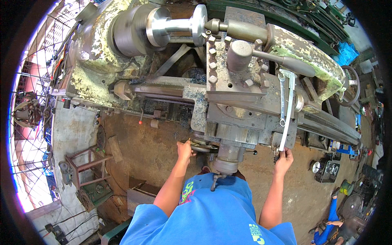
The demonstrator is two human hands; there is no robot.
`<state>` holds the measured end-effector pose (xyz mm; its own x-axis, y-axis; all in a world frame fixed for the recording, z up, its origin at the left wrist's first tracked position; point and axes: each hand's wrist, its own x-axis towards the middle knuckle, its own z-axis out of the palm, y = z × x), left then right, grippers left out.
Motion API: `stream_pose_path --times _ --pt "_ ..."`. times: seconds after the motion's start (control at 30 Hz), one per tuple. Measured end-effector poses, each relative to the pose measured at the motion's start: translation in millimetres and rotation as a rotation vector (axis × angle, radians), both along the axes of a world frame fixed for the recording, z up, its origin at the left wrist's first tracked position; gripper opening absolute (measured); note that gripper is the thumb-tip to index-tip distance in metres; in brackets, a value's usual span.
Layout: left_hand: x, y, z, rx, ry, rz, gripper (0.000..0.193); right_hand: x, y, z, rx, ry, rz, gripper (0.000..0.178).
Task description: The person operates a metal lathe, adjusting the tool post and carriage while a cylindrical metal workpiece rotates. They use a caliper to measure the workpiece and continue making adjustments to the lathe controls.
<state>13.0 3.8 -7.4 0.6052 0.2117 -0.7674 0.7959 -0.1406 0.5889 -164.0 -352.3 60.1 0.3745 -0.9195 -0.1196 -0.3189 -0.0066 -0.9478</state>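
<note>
My left hand point(185, 150) is closed around the rim of a handwheel point(202, 148) on the front of a lathe. My right hand point(283, 162) has its fingers curled at the lower end of a long vernier caliper point(290, 108); whether it grips the caliper or a part below it, I cannot tell. A combination wrench point(282, 100) lies beside the caliper on the carriage. Behind, a shiny flanged metal workpiece point(177, 25) sits between the blurred chuck point(132, 32) and the tailstock centre point(214, 26). The square tool post point(228, 73) stands close to its right flange.
A clamping handle point(281, 59) juts right from the tool post. Dark chips lie on the cross slide point(200, 104). A metal stand point(87, 163) is on the floor at left, a black crate point(326, 170) at right. Another person in blue trousers point(326, 224) is low at far right.
</note>
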Motion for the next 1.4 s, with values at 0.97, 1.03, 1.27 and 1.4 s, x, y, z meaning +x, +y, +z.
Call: stream_pose_path --times 0.97,1.03,1.27,1.4 --pt "4.3 11.2 -10.3 -0.047 0.013 -0.037 0.039 2.3 2.2 4.8 -0.028 0.028 -0.024 0.015" --pt "4.7 13.0 -12.6 -0.046 0.033 -0.054 0.037 0.8 1.0 1.8 -0.026 0.000 -0.007 0.015" --pt "5.6 17.6 -18.6 -0.120 0.018 -0.064 0.035 -2.6 -0.7 -1.8 0.012 -0.006 -0.012 0.015" --pt "6.4 17.4 -20.1 -0.098 0.017 -0.041 0.035 -4.9 -5.7 -7.1 0.214 -0.139 -0.073 0.013"
